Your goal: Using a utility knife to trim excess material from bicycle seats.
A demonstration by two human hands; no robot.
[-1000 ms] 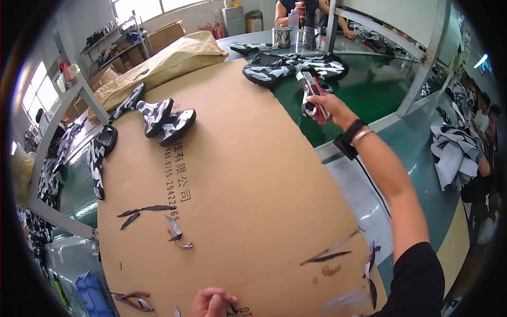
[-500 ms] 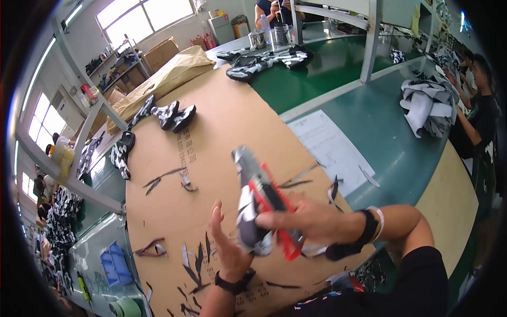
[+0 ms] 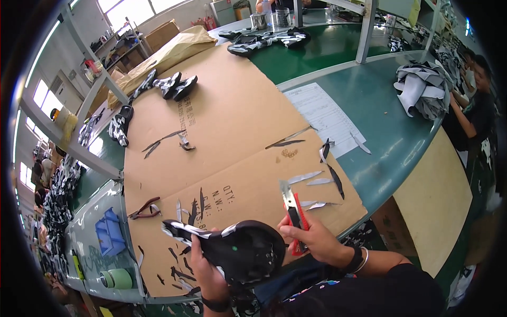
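A black saddle [image 3: 243, 252], shaped like a bicycle seat with a camouflage edge, lies over the cardboard's near edge with its black underside up and a small green dot on it. My left hand [image 3: 208, 272] grips it from the near side, thumb up by its narrow nose; some fingers are hidden beneath. To the right of its wide end, my right hand [image 3: 319, 240] is closed round a red utility knife [image 3: 297, 219]. The knife's blade points up and away, apart from the saddle. Dark and grey trimmed strips [image 3: 306, 177] lie beyond the knife.
A cardboard sheet [image 3: 222, 111] covers the table, with several camouflage saddles [image 3: 170, 84] at its far left. Red-handled pliers [image 3: 145, 208], a blue bin [image 3: 110, 232] and a green tape roll [image 3: 117, 279] are at left. A printed sheet [image 3: 322, 116] lies right; a co-worker [image 3: 478, 100] sits beyond.
The saddle has passed from beside the knife in my right hand into my left hand, which was open. It has turned underside up. The knife has moved right, and the view has tilted down.
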